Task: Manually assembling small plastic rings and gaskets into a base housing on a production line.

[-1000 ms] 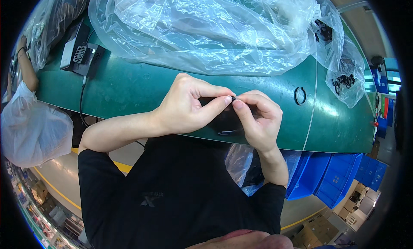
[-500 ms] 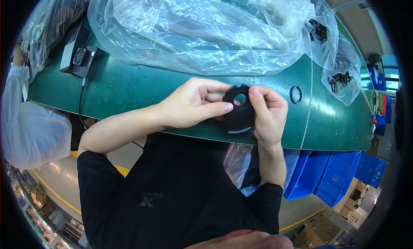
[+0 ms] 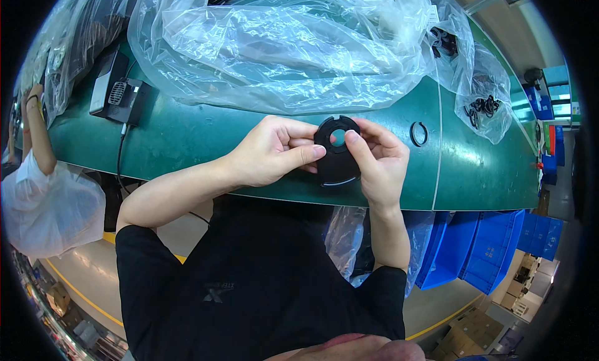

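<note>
Between my two hands is a black plastic part (image 3: 339,164), roughly fan-shaped, with a round hole near its top and a pale curved edge at the bottom. My left hand (image 3: 281,150) pinches its left side, thumb on the front face. From the right, my right hand (image 3: 382,160) grips it, the thumb beside the hole and the other fingers behind. A black open ring (image 3: 418,134) lies apart on the green table (image 3: 206,133), to the right of my right hand.
Clear plastic bags (image 3: 287,55) cover the table's far side. A smaller bag (image 3: 490,111) at right holds black rings. A black boxy device (image 3: 128,101) with a cable sits at left. Blue bins (image 3: 493,252) stand below the right edge. Another person's arm (image 3: 40,133) shows at far left.
The black part has turned to show its face more squarely, and my right thumb has shifted down beside the hole. At far left the other person's arm has come into view.
</note>
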A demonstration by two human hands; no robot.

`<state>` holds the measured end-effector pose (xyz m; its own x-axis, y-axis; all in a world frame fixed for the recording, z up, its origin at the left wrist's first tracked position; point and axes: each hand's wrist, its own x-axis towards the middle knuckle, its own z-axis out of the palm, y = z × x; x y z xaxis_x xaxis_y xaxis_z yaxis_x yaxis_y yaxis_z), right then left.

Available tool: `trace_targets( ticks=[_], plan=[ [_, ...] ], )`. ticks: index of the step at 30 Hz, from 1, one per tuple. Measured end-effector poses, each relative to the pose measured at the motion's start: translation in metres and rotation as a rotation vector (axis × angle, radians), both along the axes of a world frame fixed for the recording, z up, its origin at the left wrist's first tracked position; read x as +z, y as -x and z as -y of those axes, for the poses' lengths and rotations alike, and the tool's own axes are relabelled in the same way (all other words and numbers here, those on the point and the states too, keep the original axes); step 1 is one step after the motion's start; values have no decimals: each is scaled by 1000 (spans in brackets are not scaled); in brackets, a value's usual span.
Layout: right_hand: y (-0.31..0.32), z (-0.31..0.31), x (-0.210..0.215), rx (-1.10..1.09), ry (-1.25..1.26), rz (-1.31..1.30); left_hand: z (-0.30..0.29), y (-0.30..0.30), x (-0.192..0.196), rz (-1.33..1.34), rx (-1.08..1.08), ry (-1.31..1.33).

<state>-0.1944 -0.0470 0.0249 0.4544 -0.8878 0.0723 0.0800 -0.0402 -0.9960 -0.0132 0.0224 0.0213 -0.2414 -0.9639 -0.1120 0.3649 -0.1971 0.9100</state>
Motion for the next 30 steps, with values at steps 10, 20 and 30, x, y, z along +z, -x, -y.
trace_targets(
  ticks=[10,20,30],
  plan=[
    [8,-10,2,12,-302,238,-1,9,1,-14,2,-71],
    [36,-48,-8,8,-210,156,-1,8,1,135,-205,-6],
    [246,-131,-153,-695,-387,-42,-5,6,8,168,-222,-40]
  ],
)
